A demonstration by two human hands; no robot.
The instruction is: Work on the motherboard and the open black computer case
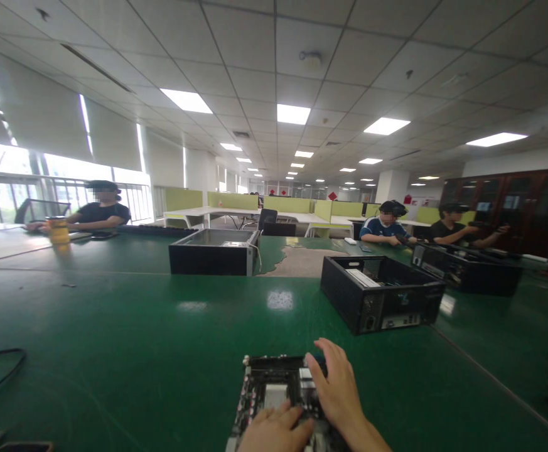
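A computer motherboard (pixel 267 392) lies flat on the green table mat (pixel 137 351) at the bottom centre. My right hand (pixel 337 389) rests on its right part, fingers stretched forward and pressed on the board. My left hand (pixel 276 430) sits at the board's near edge, fingers curled toward the right hand; what they touch is hidden. Neither hand lifts the board.
An open black computer case (pixel 380 301) stands right of centre, another case (pixel 213 251) further back, a third (pixel 466 267) at the right. Three people sit at the far side. A black cable (pixel 0 370) lies at left. An orange cup (pixel 58 230) stands far left.
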